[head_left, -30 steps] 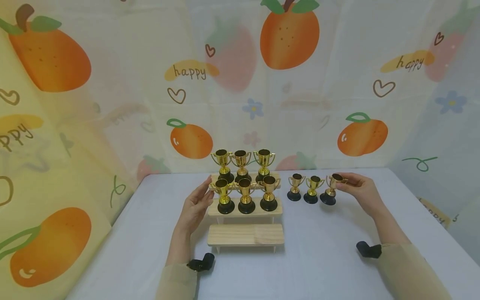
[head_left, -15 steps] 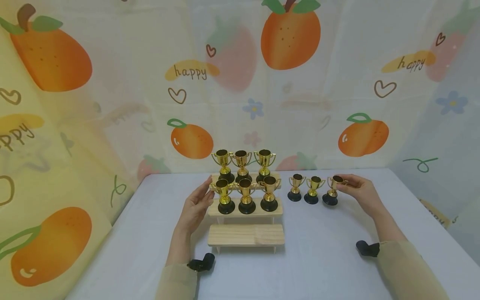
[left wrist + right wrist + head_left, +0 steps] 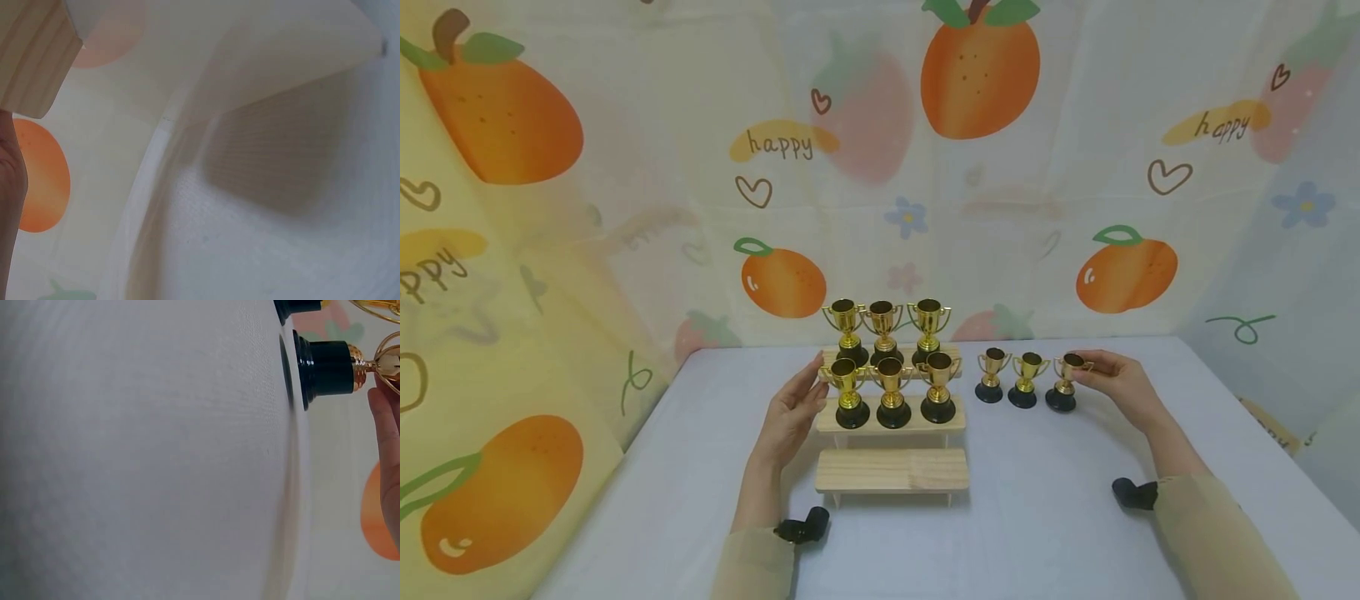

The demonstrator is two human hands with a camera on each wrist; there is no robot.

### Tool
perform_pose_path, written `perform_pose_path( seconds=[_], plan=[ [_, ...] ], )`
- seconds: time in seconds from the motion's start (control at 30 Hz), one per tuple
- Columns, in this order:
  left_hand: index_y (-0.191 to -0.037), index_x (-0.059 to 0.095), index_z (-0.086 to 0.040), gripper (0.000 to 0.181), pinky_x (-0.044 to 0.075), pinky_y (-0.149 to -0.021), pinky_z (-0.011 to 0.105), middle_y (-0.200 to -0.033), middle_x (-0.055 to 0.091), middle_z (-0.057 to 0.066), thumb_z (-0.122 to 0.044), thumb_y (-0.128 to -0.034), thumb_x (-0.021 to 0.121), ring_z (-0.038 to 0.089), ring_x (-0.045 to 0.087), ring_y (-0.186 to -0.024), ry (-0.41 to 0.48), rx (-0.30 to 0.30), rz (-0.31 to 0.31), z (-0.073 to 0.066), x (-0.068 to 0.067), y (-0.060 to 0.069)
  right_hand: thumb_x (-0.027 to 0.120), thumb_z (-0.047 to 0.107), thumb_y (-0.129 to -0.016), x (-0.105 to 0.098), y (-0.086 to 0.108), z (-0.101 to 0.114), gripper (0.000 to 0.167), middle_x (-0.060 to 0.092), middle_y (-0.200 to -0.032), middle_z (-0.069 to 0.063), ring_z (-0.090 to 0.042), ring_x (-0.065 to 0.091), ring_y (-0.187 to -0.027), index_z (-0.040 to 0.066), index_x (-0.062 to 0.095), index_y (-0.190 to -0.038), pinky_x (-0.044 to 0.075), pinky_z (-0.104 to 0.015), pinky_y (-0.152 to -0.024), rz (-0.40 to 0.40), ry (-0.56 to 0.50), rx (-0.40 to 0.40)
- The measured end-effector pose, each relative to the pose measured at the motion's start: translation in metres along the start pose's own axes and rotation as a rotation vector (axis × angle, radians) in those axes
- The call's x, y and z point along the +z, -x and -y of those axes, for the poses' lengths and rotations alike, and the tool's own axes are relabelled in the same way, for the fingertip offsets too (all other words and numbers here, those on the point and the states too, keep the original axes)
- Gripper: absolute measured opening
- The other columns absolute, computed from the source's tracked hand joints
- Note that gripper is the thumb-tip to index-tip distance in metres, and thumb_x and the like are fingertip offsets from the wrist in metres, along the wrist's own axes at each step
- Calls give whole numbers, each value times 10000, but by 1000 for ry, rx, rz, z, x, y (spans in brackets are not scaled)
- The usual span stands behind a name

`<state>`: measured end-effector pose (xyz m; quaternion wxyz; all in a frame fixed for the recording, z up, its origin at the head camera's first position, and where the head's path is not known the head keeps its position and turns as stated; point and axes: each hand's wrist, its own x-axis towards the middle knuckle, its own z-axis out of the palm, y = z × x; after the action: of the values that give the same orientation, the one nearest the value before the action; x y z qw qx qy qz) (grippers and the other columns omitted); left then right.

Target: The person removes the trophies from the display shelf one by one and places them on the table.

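Note:
At the right of the head view, my right hand (image 3: 1122,385) pinches the rim and handle side of a gold trophy (image 3: 1064,382) with a black base. It stands nearly upright; in the right wrist view the trophy's base (image 3: 325,367) is at the white cloth, and whether it touches cannot be told. My left hand (image 3: 790,417) lies against the left end of the stand's back shelf (image 3: 955,360), fingers loosely extended. Three trophies stand on that shelf and three on the middle shelf (image 3: 916,423). The left wrist view shows a wooden corner (image 3: 37,62) above part of the hand.
Two more gold trophies, one left (image 3: 992,375) and one middle (image 3: 1027,380), stand between the stand and my right hand. The bare front shelf (image 3: 891,471) is nearest me. A patterned cloth wall (image 3: 865,233) rises behind the white table (image 3: 1022,500).
The trophy in my right hand has shifted slightly right at its base and tilted closer to upright. My left hand and the stand have stayed put.

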<state>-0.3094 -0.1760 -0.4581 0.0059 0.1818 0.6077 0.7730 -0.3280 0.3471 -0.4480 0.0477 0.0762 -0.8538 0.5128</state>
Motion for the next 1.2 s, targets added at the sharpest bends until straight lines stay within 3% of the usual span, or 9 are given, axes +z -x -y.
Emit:
perform_pose_path(
  seconds=[0.3,0.47,0.83,1.2],
  plan=[
    [-1532,286,-13,672,404,-1138,148,-1577,398,-132,128,-917,515,-36,531,-1301,11,2,0,0,0,0,689,275,-926,1,-1,0,494,623,-988,383,121,635,-893,7,580,-1327,504,-38,-799,8,-39,-4],
    [-1532,279,-6,674,404,-1136,148,-1561,415,-152,122,-915,519,-40,532,-1297,7,3,-3,0,0,0,687,275,-927,1,-1,0,493,639,-977,369,67,654,-889,10,578,-1328,514,-51,-791,17,-37,-4],
    [-1533,259,13,679,402,-1136,149,-1633,318,-29,129,-915,515,-45,529,-1299,5,-8,-3,-1,0,0,682,297,-929,0,2,1,545,639,-962,350,66,656,-894,-18,549,-1354,513,-47,-797,19,-15,7],
    [-1536,258,9,681,404,-1135,144,-1626,333,-45,129,-916,514,-43,532,-1293,3,-15,-7,-2,1,0,669,369,-930,-2,0,-2,586,626,-1003,344,78,638,-927,35,532,-1393,499,-51,-822,29,27,42]
  ],
)
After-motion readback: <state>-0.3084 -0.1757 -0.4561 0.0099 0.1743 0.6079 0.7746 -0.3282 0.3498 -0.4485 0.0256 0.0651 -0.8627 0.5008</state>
